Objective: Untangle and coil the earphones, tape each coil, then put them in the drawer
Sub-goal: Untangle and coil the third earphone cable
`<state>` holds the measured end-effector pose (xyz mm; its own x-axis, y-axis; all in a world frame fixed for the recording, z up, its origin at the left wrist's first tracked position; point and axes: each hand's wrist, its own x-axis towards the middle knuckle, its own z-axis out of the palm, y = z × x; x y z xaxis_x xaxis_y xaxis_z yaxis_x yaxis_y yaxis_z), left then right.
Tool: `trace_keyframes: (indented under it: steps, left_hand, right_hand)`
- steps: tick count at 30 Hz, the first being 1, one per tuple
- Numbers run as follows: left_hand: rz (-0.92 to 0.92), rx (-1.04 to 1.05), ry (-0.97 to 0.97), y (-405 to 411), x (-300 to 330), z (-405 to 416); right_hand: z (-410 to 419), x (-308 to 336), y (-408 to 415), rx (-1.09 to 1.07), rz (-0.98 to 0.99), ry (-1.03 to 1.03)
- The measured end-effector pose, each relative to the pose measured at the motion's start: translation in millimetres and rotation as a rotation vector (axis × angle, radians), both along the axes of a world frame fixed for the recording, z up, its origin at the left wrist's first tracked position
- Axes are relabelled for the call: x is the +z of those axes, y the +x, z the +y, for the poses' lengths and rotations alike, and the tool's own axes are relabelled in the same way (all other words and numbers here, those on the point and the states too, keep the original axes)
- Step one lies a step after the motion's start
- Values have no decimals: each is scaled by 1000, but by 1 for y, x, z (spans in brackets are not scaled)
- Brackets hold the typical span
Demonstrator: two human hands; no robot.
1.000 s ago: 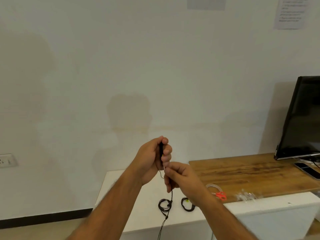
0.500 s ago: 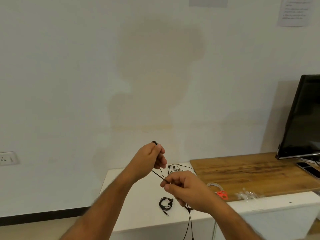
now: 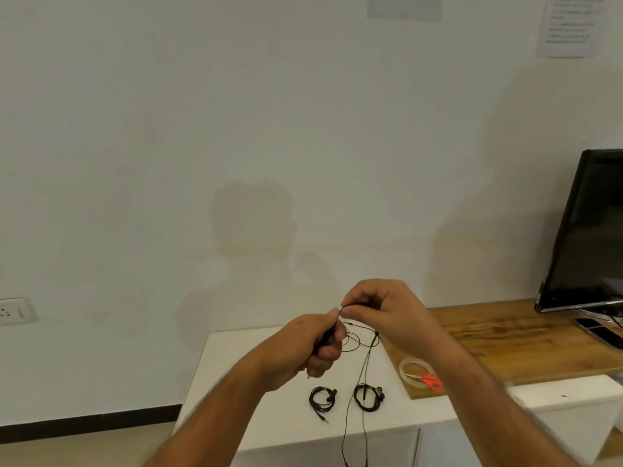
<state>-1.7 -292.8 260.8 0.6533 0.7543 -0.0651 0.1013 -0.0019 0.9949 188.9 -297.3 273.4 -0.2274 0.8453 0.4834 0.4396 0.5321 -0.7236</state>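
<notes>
**Earphone cable held in both hands above the tabletop**

Nearest, just below the grip: two coiled earphones lying flat on the white tabletop (image 3: 236, 382), one coil (image 3: 322, 399) to the left, the other coil (image 3: 368, 397) just beside it to the right, apart from each other. Between and past them, two strands of the loose cable (image 3: 365, 362) hanging down over the tabletop's front edge.

At the grip itself: left hand (image 3: 303, 348) curled tight around a dark bundle of that cable, thumb on top. Right hand (image 3: 387, 311) a little higher and to the right, thumb and forefinger pinching a thin stretch of the same cable. Fingertips of the two hands almost touching. Small loose loops of cable sagging below and between them.

To the right of the grip, lower down: a roll of clear tape (image 3: 416, 374) on the corner of a wooden board (image 3: 505, 335), red-handled scissors (image 3: 428, 380) lying across the roll.

Farther right: a dark monitor (image 3: 593, 230) standing on the board, a phone (image 3: 601, 332) flat at its foot.

Beyond everything: a pale wall (image 3: 202, 129), a socket (image 3: 15, 311) far to the left of the grip, paper sheets (image 3: 569, 25) pinned high up.
</notes>
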Motion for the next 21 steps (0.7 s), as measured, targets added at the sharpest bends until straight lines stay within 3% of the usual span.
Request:
trace_keyframes:
  steps: [5,13,16,21]
  left_hand:
    - [-212,-97,-241,4,6,-7]
    - [-498,-95,-324,7,12,-3]
    - [-533,-16,-279,6,13,-1]
    - [-381,178,-4,0,19,8]
  right_hand:
    - [3,-1,-8,110,290,-82]
    - [-7,-39,-39,213,543,-268]
    - [-12,-51,-47,217,544,-328]
    - [-22,-67,-51,221,443,-461]
